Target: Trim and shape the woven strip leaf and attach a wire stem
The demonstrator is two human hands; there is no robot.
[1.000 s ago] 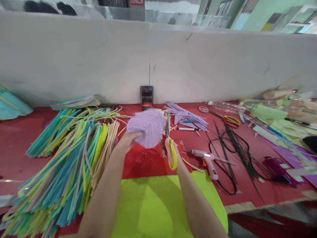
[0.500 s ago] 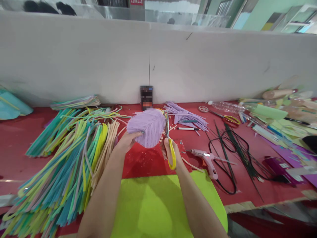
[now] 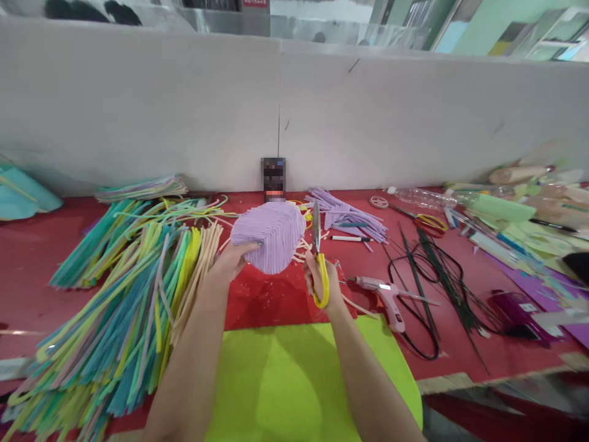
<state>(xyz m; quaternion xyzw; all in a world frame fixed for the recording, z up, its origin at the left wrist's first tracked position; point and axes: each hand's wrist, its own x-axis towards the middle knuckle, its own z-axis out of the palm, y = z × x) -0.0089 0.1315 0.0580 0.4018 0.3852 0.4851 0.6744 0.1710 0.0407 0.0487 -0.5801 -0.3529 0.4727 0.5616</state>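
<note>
A lilac leaf-shaped piece (image 3: 271,236), built of slanting pipe-cleaner strips around a middle line, is pinched at its lower left by my left hand (image 3: 235,261). My right hand (image 3: 329,279) grips yellow-handled scissors (image 3: 321,270), whose blades point up and away from me. The blades stand just right of the leaf, apart from its edge, and look nearly closed. Small pale clippings (image 3: 301,248) lie on the table between leaf and scissors. Beneath both hands is a red mat (image 3: 269,304).
Bundles of coloured pipe cleaners (image 3: 133,294) cover the left side. Lilac pipe cleaners (image 3: 352,215) and a marker (image 3: 347,239) lie behind my right hand. A pink glue gun (image 3: 386,294) with its cord, green stems (image 3: 448,282) and a second pair of scissors (image 3: 427,222) are to the right.
The scissors have moved right, away from the leaf's right edge, and a gap now shows between them. My left hand and the leaf have shifted slightly left.
</note>
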